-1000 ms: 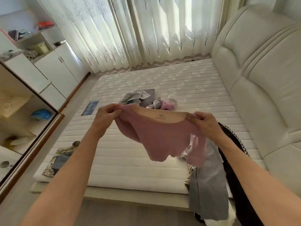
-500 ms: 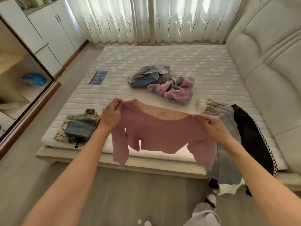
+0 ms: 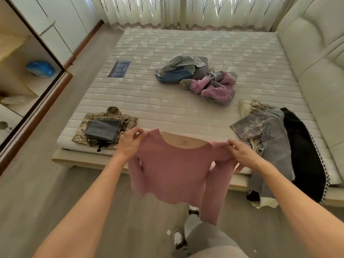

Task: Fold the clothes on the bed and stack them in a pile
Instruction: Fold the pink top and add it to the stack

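While the pink top (image 3: 173, 170) hung crumpled over the mattress a second ago, it now hangs spread in the air in front of the foot edge of the bed (image 3: 186, 112), over the floor (image 3: 55, 183). The left hand (image 3: 128, 144) pinches its left shoulder and the right hand (image 3: 242, 153) pinches the right shoulder, fingers curled on the cloth. The view has tipped downward, so more floor and the person's feet show, and less curtain (image 3: 186, 10).

The top is a soft, matte knit with a wide round neck and a beige inner lining; both long sleeves dangle limp, the right one lower. On the quilted, ribbed white mattress lie a folded pile (image 3: 104, 129) of camouflage cloth with a grey-blue piece on top, near the left corner; a loose heap (image 3: 201, 79) of grey, blue and lilac garments at the middle; and unfolded garments (image 3: 275, 142) in grey, black with a checkered trim, and cream at the right, spilling over the foot edge.

Bare mattress lies between the folded pile and the unfolded garments, just beyond the held top. A padded headboard (image 3: 316, 53) bounds the right side; a wardrobe (image 3: 28, 62) stands across the floor at the left.
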